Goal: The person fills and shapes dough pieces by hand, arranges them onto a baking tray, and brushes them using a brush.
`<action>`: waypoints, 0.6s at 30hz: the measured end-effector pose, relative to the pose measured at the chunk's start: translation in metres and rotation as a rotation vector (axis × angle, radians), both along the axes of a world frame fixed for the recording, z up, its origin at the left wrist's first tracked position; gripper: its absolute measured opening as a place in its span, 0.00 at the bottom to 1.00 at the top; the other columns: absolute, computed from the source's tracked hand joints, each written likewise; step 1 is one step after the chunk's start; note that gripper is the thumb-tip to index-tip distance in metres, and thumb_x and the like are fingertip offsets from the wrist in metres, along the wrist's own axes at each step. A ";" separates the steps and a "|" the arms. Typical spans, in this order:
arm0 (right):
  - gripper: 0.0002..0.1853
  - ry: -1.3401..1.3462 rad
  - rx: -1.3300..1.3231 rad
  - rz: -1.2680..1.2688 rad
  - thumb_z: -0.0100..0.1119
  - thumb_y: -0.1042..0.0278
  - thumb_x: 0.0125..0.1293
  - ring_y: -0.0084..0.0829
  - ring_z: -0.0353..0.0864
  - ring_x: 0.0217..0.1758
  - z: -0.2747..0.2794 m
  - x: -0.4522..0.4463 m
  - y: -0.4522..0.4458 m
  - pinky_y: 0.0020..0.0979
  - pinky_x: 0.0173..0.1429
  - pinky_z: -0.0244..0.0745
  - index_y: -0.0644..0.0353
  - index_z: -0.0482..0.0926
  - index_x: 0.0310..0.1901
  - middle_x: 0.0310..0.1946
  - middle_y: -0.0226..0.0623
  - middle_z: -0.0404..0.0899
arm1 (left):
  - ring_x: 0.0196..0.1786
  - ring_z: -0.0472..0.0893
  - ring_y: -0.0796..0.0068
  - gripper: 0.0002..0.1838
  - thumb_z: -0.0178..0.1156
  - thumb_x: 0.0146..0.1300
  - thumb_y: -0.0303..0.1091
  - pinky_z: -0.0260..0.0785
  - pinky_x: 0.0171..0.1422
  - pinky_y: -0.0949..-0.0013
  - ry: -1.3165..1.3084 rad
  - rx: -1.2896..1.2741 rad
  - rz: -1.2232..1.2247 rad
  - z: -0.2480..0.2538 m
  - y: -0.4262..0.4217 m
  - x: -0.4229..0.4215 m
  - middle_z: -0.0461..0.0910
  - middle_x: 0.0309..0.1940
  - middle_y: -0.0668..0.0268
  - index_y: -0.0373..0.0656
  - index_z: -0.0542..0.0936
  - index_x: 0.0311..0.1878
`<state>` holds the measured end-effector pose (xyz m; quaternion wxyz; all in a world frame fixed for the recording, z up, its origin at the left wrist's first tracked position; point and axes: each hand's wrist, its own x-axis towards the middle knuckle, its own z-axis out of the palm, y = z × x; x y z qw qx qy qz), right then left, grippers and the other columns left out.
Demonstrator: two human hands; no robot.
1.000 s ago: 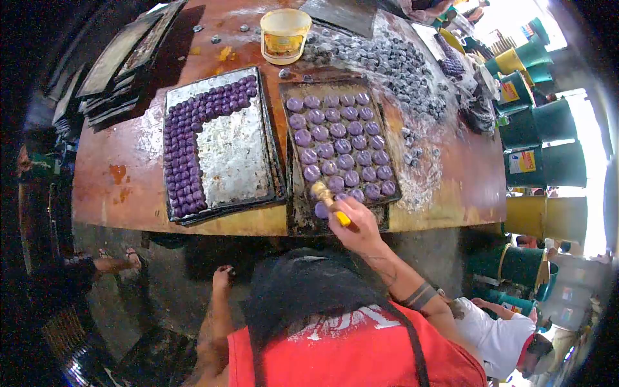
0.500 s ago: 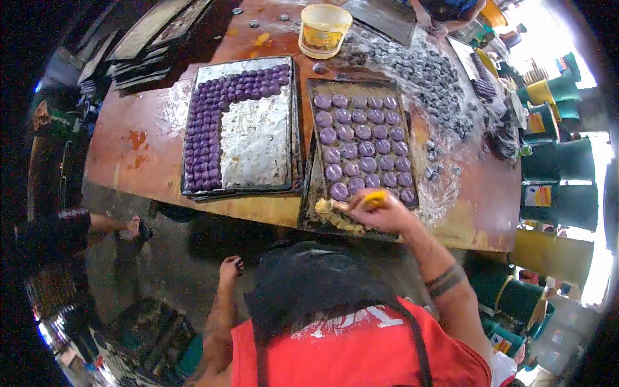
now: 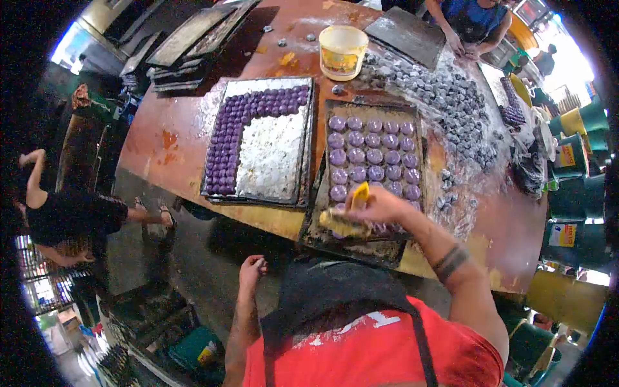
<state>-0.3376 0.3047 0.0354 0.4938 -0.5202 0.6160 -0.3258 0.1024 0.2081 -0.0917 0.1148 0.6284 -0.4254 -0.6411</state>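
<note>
My right hand is closed round the yellow handle of a brush, whose bristles are blurred over the near end of a dark tray. Rows of shiny, flattened purple dough pieces lie on that tray, the nearest ones partly hidden by my hand and the brush. My left hand hangs in front of the table edge, fingers curled; what they hold, if anything, is too small to name. Left of the dark tray, a floured tray bears purple dough balls along its left and far sides.
A white bucket stands beyond the trays. Many flour-dusted dark pieces lie at the right. Stacked flat trays are at the far left. One person works across the table; another stands at the left.
My right hand has swept the brush from the dough pieces toward the tray's near edge, then slightly back over it. The view has shifted, bringing a person at the left into view.
</note>
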 end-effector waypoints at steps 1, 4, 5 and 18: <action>0.15 0.004 0.103 -0.047 0.69 0.53 0.59 0.26 0.81 0.34 0.001 -0.019 -0.011 0.33 0.42 0.77 0.58 0.82 0.33 0.30 0.32 0.83 | 0.30 0.79 0.79 0.11 0.59 0.67 0.30 0.70 0.32 0.73 0.019 -0.009 -0.072 0.009 0.002 -0.021 0.81 0.34 0.65 0.39 0.78 0.50; 0.21 0.265 -0.015 -0.186 0.69 0.45 0.57 0.25 0.82 0.35 -0.013 -0.126 -0.042 0.32 0.44 0.79 0.54 0.84 0.41 0.33 0.32 0.85 | 0.37 0.80 0.76 0.12 0.59 0.68 0.31 0.73 0.37 0.72 0.060 -0.065 -0.262 0.045 0.011 -0.080 0.81 0.37 0.64 0.37 0.78 0.51; 0.20 0.335 -0.003 -0.288 0.68 0.47 0.57 0.26 0.82 0.34 -0.009 -0.163 -0.045 0.32 0.43 0.79 0.54 0.84 0.41 0.34 0.31 0.85 | 0.40 0.81 0.75 0.12 0.59 0.68 0.31 0.74 0.39 0.71 0.067 -0.101 -0.313 0.070 0.019 -0.105 0.81 0.39 0.63 0.37 0.77 0.52; 0.14 0.875 -0.272 0.096 0.49 0.56 0.72 0.48 0.81 0.45 -0.019 -0.070 0.140 0.46 0.43 0.78 0.55 0.77 0.48 0.37 0.46 0.79 | 0.47 0.80 0.66 0.29 0.60 0.63 0.27 0.74 0.55 0.62 0.065 -0.011 -0.296 0.069 0.059 -0.187 0.79 0.47 0.57 0.37 0.66 0.68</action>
